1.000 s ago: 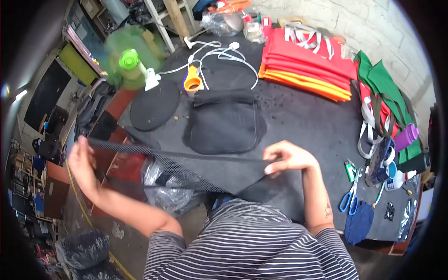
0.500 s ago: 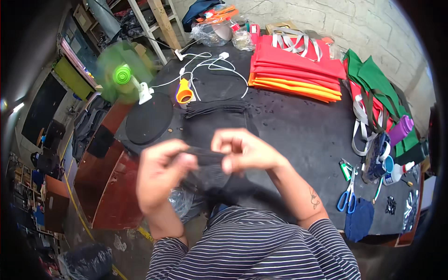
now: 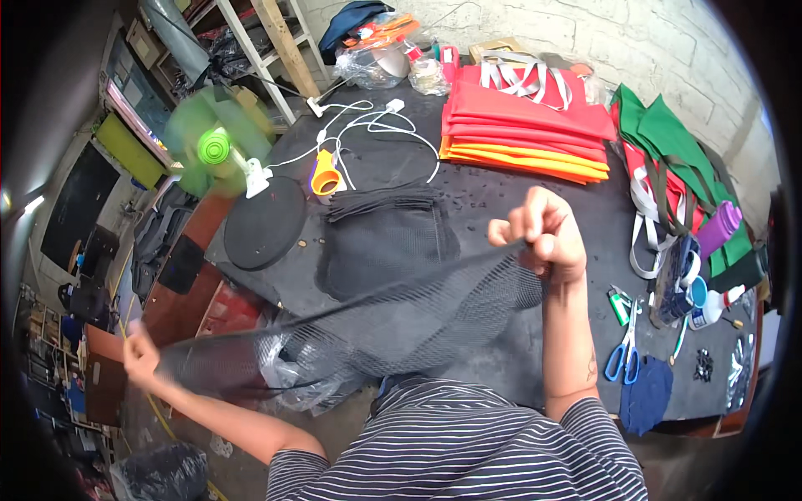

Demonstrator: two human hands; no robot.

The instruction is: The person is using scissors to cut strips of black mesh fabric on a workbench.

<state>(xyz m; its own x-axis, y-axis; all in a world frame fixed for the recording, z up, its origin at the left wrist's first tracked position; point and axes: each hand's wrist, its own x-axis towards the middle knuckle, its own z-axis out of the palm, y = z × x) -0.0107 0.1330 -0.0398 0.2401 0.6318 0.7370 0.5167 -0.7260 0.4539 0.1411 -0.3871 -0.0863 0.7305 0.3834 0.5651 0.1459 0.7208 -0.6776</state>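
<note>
A long piece of black mesh fabric (image 3: 376, 321) is stretched taut between my two hands, above the near edge of the dark table (image 3: 501, 209). My right hand (image 3: 543, 234) is fisted on its right end, raised over the table. My left hand (image 3: 140, 357) grips the other end, far out to the left beyond the table's edge. A pile of folded black mesh pieces (image 3: 386, 238) lies on the table just behind the stretched piece.
Red and orange folded fabric (image 3: 526, 125) is stacked at the back, green fabric (image 3: 668, 142) at the right. Blue-handled scissors (image 3: 622, 351), a purple bottle (image 3: 718, 227), an orange thread cone (image 3: 324, 177), white cables, a round black disc (image 3: 263, 221) and a spinning green fan (image 3: 213, 149) stand around.
My hands were together at the chest half a second ago. They have pulled apart, the left swinging far out to the left and the right rising, drawing the mesh tight.
</note>
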